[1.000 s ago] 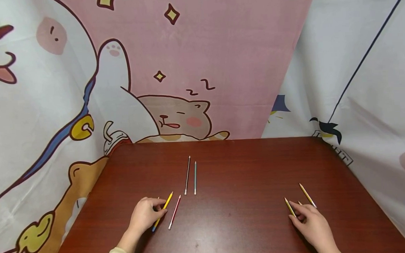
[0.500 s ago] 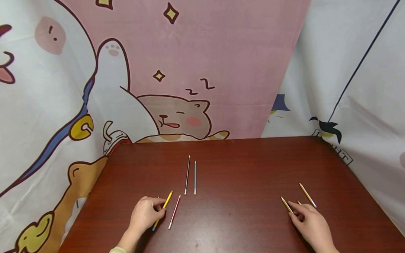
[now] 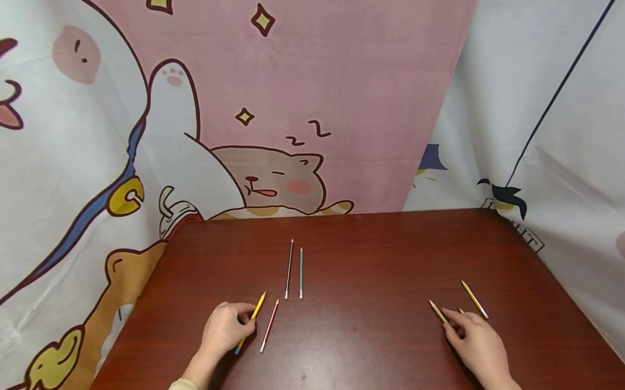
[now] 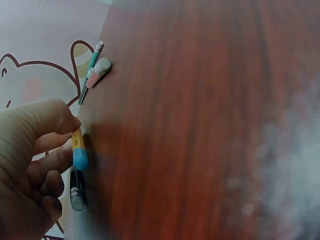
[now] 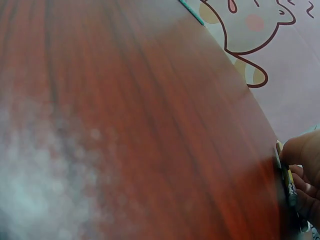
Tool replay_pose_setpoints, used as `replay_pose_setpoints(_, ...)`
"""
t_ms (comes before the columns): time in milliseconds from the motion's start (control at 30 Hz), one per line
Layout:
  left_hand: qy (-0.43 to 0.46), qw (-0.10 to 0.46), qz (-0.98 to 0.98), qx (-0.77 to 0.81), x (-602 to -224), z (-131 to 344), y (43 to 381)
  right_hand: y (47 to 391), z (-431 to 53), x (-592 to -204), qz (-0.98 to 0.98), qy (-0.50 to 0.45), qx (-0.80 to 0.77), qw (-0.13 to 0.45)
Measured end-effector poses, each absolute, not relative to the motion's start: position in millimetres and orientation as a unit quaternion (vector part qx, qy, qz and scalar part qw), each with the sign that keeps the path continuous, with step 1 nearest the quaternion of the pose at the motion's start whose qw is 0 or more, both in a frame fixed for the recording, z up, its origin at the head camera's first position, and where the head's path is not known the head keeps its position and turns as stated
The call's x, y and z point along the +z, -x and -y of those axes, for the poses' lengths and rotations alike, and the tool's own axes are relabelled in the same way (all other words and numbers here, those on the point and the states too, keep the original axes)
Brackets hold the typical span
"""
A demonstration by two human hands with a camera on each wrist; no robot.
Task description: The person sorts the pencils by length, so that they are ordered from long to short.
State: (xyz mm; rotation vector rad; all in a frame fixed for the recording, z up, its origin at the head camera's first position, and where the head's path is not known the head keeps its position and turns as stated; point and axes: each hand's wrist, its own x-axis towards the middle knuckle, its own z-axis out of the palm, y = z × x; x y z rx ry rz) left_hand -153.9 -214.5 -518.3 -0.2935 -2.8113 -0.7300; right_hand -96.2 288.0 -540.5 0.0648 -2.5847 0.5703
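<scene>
Between thumb and fingers, my left hand (image 3: 226, 329) pinches a yellow pencil (image 3: 260, 302) with a blue end, slanted over the table. A black pencil (image 4: 75, 188) lies below that hand in the left wrist view. Just right of the yellow pencil lies a red pencil (image 3: 270, 324) with a pale eraser. Over on the right, my right hand (image 3: 479, 345) pinches a second yellow pencil (image 3: 437, 309), its tip pointing away and left. Past the right hand's fingers lies a light yellow pencil (image 3: 474, 299), and another pencil's tip (image 3: 461, 310) peeks out, mostly hidden.
On the brown table (image 3: 367, 273), a dark pencil (image 3: 289, 270) and a teal pencil (image 3: 301, 274) lie side by side farther back. A printed cartoon cloth (image 3: 371, 101) hangs behind the table's far edge.
My right hand and its yellow pencil have shifted slightly left, and that pencil slants more to the left. The left hand's yellow pencil has barely moved; the other pencils lie as before.
</scene>
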Motion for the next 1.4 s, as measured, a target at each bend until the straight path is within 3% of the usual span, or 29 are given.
replay_pose_setpoints(267,0.097,0.105,0.954,-0.263,-519,214,156,98,-286,-542,0.935,-0.030,0.211,0.284)
replay_pose_setpoints(700,0.100,0.108,0.939,-0.311,-518,212,158,102,-285,-538,0.930,-0.010,0.249,0.272)
replay_pose_setpoints(1067,0.098,0.103,0.924,-0.355,-515,209,160,108,-282,-526,0.920,0.039,0.341,0.187)
replay_pose_setpoints(1400,0.097,0.100,0.923,-0.358,-513,204,162,114,-274,-528,0.897,0.055,0.408,0.161)
